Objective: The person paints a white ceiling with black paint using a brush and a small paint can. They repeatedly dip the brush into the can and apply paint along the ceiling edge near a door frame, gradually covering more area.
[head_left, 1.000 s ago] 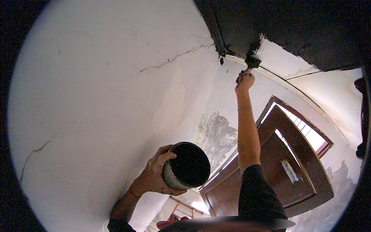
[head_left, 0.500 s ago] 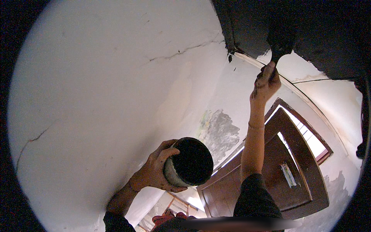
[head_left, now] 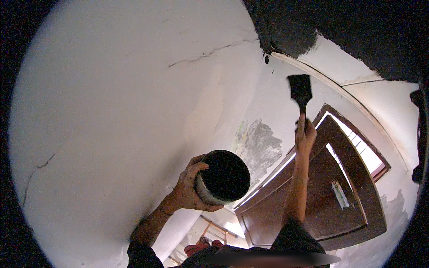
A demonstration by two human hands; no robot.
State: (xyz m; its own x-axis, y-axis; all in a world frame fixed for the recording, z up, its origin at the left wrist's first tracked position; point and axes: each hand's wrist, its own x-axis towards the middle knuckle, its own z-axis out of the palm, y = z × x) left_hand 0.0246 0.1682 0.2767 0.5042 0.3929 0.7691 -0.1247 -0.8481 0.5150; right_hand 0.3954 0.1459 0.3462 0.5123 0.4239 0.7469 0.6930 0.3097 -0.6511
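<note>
My left hand (head_left: 187,186) is wrapped round the side of a round paint pot (head_left: 206,191), whose inside looks black. Its thumb lies near the rim. My right hand (head_left: 305,136) grips the handle of a wide flat paintbrush (head_left: 300,87) with black bristles pointing up. The brush is apart from the ceiling (head_left: 353,67), in front of the pale wall near the corner. Black paint (head_left: 371,33) covers much of the ceiling, with a ragged edge against the part that is still white.
A large white wall (head_left: 116,98) with cracks fills the left. A brown wooden door (head_left: 313,201) stands at the lower right, beneath a bright barred opening (head_left: 359,152). Grey bare patches (head_left: 259,147) mark the wall beside it. A pale trim (head_left: 321,71) follows the ceiling edge.
My right hand has drawn the brush down and away from the black-painted ceiling. The pot in my left hand has shifted slightly up and to the right in view.
</note>
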